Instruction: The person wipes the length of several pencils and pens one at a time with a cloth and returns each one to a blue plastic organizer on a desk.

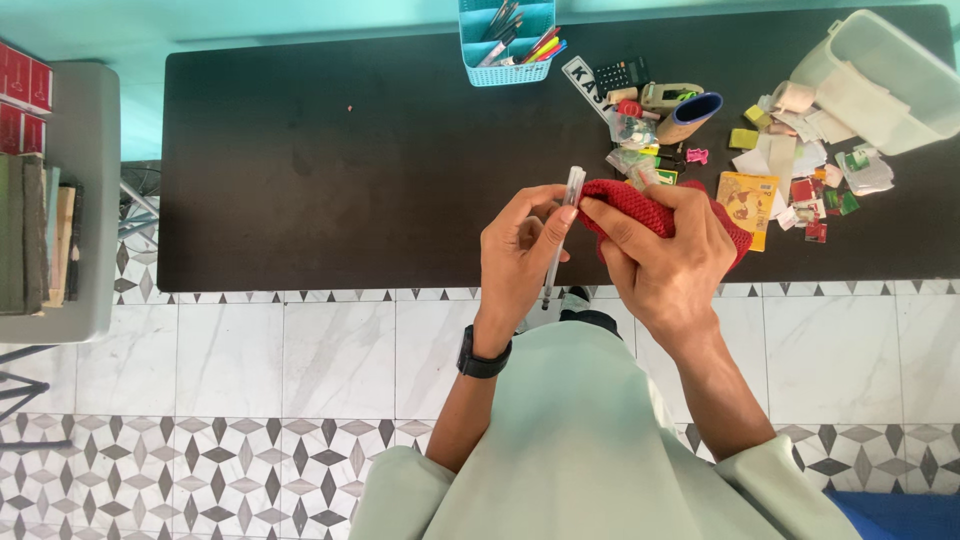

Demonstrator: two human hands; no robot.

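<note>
Grey plastic is showing at the far left, where a side table [85, 110] is carrying red boxes [25, 95] and a row of upright books [35, 235] along its near edge. A strip of patterned floor tile [200, 370] is running between that table and the long black table [330, 150], whose left half is lying bare from its back edge to its front edge, giving plenty of open room.

Just past the middle, over the front edge of the black table, the left hand [520, 260] is pinching a slim clear pen [562, 232] between thumb and fingers, the pen standing nearly upright with its tip pointing down toward the person. A black watch [482, 360] is sitting on that wrist. Just beside it, the right hand [665, 260] is closing around a red knitted pouch [640, 205], fingers wrapping over the top, and the pen's upper end is touching the pouch's left edge.

Behind the hands, at the back edge, a blue basket [505, 55] is holding pens. To the right, small stationery, paper scraps and a yellow packet [748, 200] are crowding the tabletop, and a tipped clear plastic bin [880, 75] is overhanging the far right corner.
</note>
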